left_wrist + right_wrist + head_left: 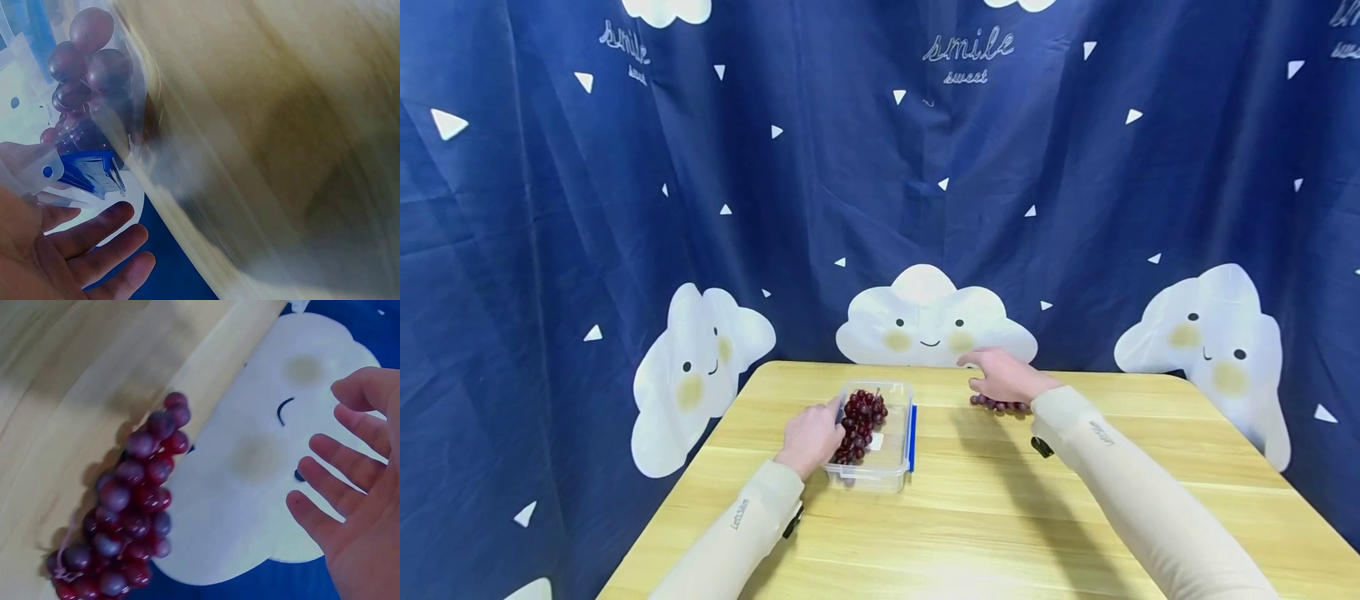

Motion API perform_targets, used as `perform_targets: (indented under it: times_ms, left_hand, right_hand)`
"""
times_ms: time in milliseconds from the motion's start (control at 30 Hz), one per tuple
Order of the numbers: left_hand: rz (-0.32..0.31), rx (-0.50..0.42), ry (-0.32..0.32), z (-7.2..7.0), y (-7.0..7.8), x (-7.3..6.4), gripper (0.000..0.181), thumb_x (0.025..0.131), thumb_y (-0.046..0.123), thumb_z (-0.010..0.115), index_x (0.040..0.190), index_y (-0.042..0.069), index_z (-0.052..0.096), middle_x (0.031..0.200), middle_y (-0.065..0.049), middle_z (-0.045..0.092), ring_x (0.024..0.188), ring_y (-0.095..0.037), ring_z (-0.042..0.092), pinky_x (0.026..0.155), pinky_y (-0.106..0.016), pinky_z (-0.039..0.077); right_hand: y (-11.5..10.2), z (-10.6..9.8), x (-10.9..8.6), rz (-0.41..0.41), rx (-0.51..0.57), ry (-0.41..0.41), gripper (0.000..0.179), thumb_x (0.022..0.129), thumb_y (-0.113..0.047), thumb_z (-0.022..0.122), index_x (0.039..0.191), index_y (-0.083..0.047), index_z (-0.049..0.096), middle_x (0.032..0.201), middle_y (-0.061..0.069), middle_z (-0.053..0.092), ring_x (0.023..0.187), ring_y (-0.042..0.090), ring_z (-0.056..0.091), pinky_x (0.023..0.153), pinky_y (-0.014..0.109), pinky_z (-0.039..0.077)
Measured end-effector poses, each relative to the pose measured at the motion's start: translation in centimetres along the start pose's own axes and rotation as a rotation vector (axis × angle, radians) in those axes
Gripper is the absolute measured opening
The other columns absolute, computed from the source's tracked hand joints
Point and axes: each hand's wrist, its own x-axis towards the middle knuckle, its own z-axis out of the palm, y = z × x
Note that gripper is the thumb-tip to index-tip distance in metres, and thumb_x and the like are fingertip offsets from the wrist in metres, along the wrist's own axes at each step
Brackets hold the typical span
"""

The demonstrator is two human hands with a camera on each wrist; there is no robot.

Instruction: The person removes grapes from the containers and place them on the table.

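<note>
On the pale wooden bench (970, 525), my left hand (811, 437), fingers loosely spread, at the side of a clear rectangular plastic container (892, 433) holding dark-red grapes (859, 423), my right hand (1006, 377), fingers apart, grasping nothing, near a red-purple grape bunch (128, 506) by the far edge.

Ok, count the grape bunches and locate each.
2: one bunch in the box, another on the table by the right hand. More may be hidden in the box.
</note>
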Motion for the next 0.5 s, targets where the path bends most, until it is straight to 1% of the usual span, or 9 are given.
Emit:
perform_targets:
  times_ms: [67, 133, 233, 267, 300, 333, 367, 400, 500]
  left_hand:
    - [0.001, -0.004, -0.001, -0.2, 0.0, 0.0, 0.06, 0.087, 0.019, 0.061, 0.146, 0.014, 0.054, 0.105, -0.016, 0.071, 0.092, -0.035, 0.069, 0.068, -0.051, 0.055]
    - [0.001, -0.004, -0.003, -0.3, 0.0, 0.0, 0.059, 0.087, 0.02, 0.062, 0.145, 0.013, 0.055, 0.104, -0.016, 0.071, 0.092, -0.034, 0.069, 0.068, -0.051, 0.055]
    - [-0.006, -0.002, -0.011, -0.3, 0.0, 0.0, 0.059, 0.088, 0.021, 0.061, 0.146, 0.014, 0.054, 0.105, -0.016, 0.071, 0.093, -0.034, 0.069, 0.069, -0.051, 0.055]
    - [-0.009, -0.001, -0.015, -0.3, -0.1, 0.0, 0.059, 0.088, 0.021, 0.061, 0.146, 0.014, 0.054, 0.106, -0.016, 0.071, 0.094, -0.034, 0.069, 0.07, -0.051, 0.055]
    - [-0.012, -0.001, -0.019, -0.3, -0.1, 0.0, 0.059, 0.089, 0.022, 0.061, 0.147, 0.015, 0.053, 0.107, -0.016, 0.071, 0.095, -0.035, 0.069, 0.07, -0.052, 0.056]
    - [-0.014, -0.002, -0.023, -0.3, -0.1, 0.0, 0.059, 0.089, 0.022, 0.061, 0.147, 0.015, 0.053, 0.107, -0.016, 0.071, 0.097, -0.035, 0.069, 0.071, -0.052, 0.056]
    - [-0.017, -0.003, -0.026, -0.3, -0.1, 0.0, 0.059, 0.09, 0.022, 0.06, 0.148, 0.016, 0.052, 0.109, -0.016, 0.071, 0.098, -0.035, 0.069, 0.072, -0.052, 0.056]
    - [-0.015, -0.005, -0.026, -0.3, 0.0, 0.0, 0.059, 0.089, 0.022, 0.061, 0.148, 0.015, 0.053, 0.109, -0.016, 0.071, 0.098, -0.036, 0.069, 0.072, -0.052, 0.056]
    - [-0.012, -0.005, -0.027, -0.3, 0.0, 0.0, 0.059, 0.09, 0.023, 0.06, 0.148, 0.016, 0.052, 0.11, -0.016, 0.071, 0.1, -0.036, 0.069, 0.073, -0.053, 0.056]
  right_hand:
    - [-0.7, 0.0, 0.4, -0.005, 0.009, -0.02, 0.042, 0.094, -0.016, 0.061, 0.136, -0.011, 0.061, 0.136, 0.011, 0.062, 0.104, 0.022, 0.065, 0.1, 0.046, 0.049]
    - [-1.4, 0.0, 0.9, -0.015, 0.007, -0.032, 0.043, 0.094, -0.017, 0.061, 0.136, -0.012, 0.061, 0.136, 0.009, 0.063, 0.097, 0.017, 0.064, 0.099, 0.043, 0.049]
    - [-2.2, 0.0, 1.5, 0.007, 0.05, -0.074, 0.044, 0.094, -0.018, 0.061, 0.138, -0.014, 0.06, 0.135, 0.007, 0.061, 0.072, 0.016, 0.066, 0.085, 0.04, 0.054]
    - [-2.5, 0.0, 1.7, 0.01, 0.053, -0.082, 0.044, 0.094, -0.018, 0.061, 0.139, -0.015, 0.059, 0.136, 0.006, 0.06, 0.069, 0.016, 0.066, 0.082, 0.038, 0.054]
    - [-2.7, 0.0, 1.8, 0.006, 0.048, -0.086, 0.045, 0.094, -0.019, 0.061, 0.139, -0.016, 0.059, 0.137, 0.005, 0.06, 0.068, 0.014, 0.065, 0.082, 0.037, 0.054]
    - [-2.9, 0.1, 2.0, 0.001, 0.044, -0.088, 0.045, 0.094, -0.019, 0.061, 0.139, -0.016, 0.059, 0.138, 0.005, 0.059, 0.071, 0.014, 0.066, 0.083, 0.037, 0.054]
    - [-3.1, 0.1, 2.1, 0.0, 0.053, -0.097, 0.046, 0.094, -0.018, 0.061, 0.139, -0.016, 0.059, 0.139, 0.006, 0.058, 0.066, 0.017, 0.066, 0.083, 0.038, 0.054]
    - [-3.3, 0.1, 2.2, -0.011, 0.046, -0.098, 0.046, 0.093, -0.018, 0.062, 0.139, -0.015, 0.059, 0.141, 0.006, 0.058, 0.069, 0.017, 0.067, 0.087, 0.038, 0.053]
    - [-3.9, 0.0, 2.6, -0.036, 0.023, -0.096, 0.047, 0.092, -0.019, 0.064, 0.138, -0.014, 0.06, 0.144, 0.007, 0.057, 0.096, 0.017, 0.064, 0.1, 0.039, 0.047]
